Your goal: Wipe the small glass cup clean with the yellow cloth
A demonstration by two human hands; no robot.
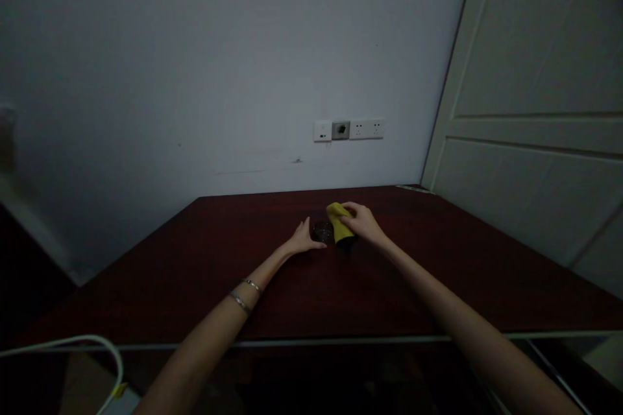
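A small, round, see-through vessel, seemingly glass (322,231), sits on the dark red tabletop (311,298). Its exact kind is hard to tell in the dim light. My left hand (302,238) curves around its left side, thumb near the front and fingers behind, holding it. In my right hand (364,223) a yellow cloth (339,223) is pinched between thumb and fingers. The cloth hangs just right of the vessel, close against it, with a dark shadow below. Whether cloth and vessel touch I cannot tell.
Behind the table rises a pale wall with a row of sockets (349,130). A white panelled door (535,130) stands along the right side. A white cable (92,338) loops at the lower left, near the table's front edge.
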